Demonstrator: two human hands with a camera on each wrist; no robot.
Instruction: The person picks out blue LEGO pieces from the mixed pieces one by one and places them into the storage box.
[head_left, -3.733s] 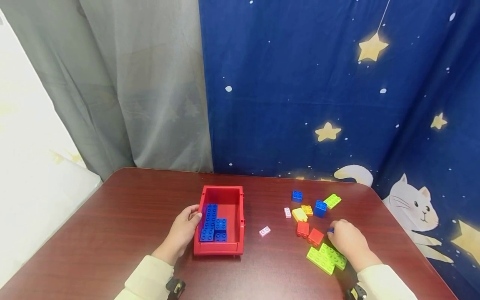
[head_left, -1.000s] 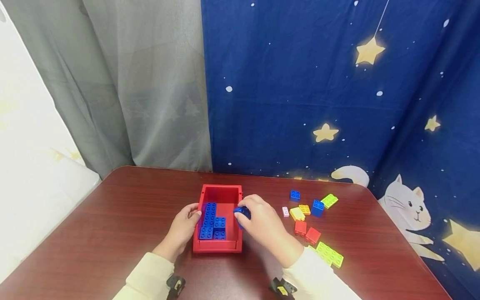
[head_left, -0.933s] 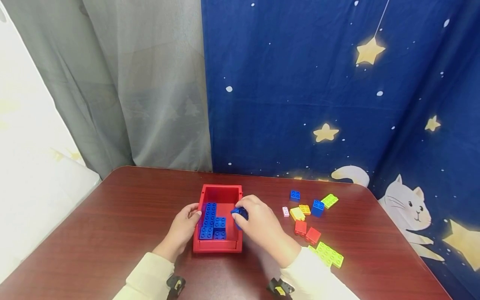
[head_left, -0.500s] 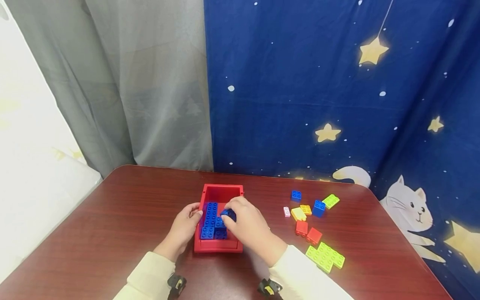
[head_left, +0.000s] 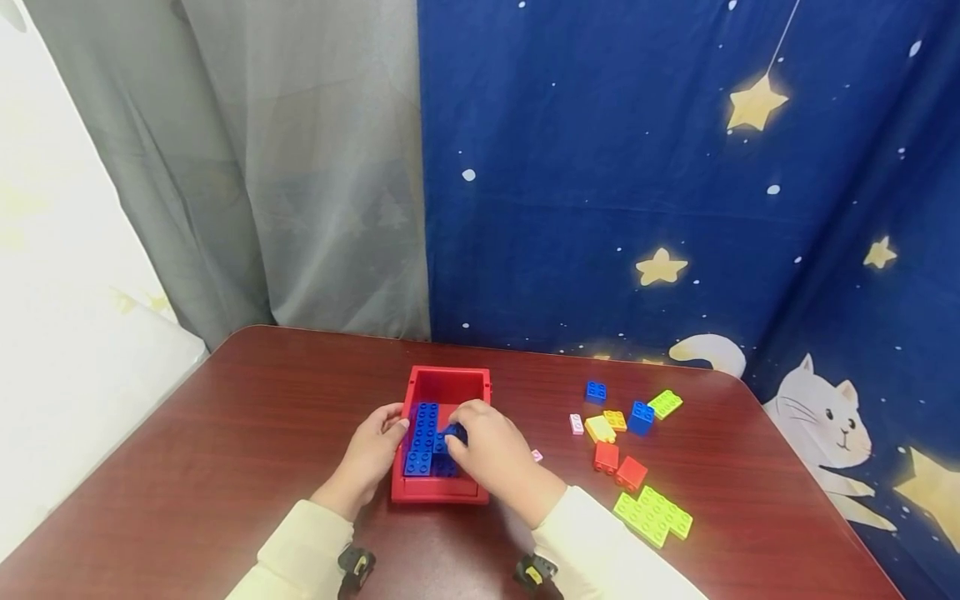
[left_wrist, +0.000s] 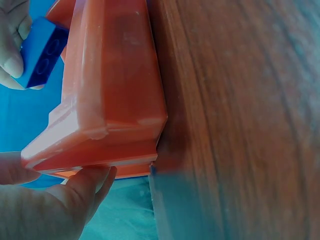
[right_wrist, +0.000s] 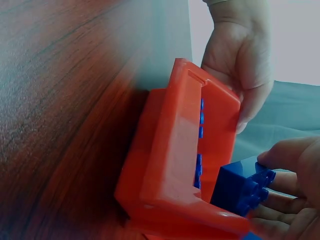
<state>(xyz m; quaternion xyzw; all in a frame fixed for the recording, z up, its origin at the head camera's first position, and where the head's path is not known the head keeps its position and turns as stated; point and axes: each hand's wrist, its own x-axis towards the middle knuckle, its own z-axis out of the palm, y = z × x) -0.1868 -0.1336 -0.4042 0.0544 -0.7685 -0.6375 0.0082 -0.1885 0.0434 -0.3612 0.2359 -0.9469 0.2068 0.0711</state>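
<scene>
A red open-topped box (head_left: 441, 492) stands on the table, with several blue bricks (head_left: 424, 425) packed along its left and near side. My left hand (head_left: 369, 457) grips the box's left wall, thumb on the rim and fingers outside, as the left wrist view also shows. Above the box's inside, my right hand (head_left: 491, 450) pinches a blue brick (right_wrist: 235, 187) between thumb and fingers. That brick is tilted, its studs facing the palm side in the right wrist view. From the head view, the hand hides part of the box's right side.
Right of the box lie two blue bricks (head_left: 641, 417), yellow and orange bricks (head_left: 600, 430), two red bricks (head_left: 632, 474) and lime-green bricks (head_left: 653, 516). One pink brick (head_left: 576, 424) lies near them; another pink brick (head_left: 537, 456) is partly behind the right hand.
My right hand has carried a blue brick from the loose bricks at right to the box, moving farther left over its inside during the last second. The left hand keeps its grip.
</scene>
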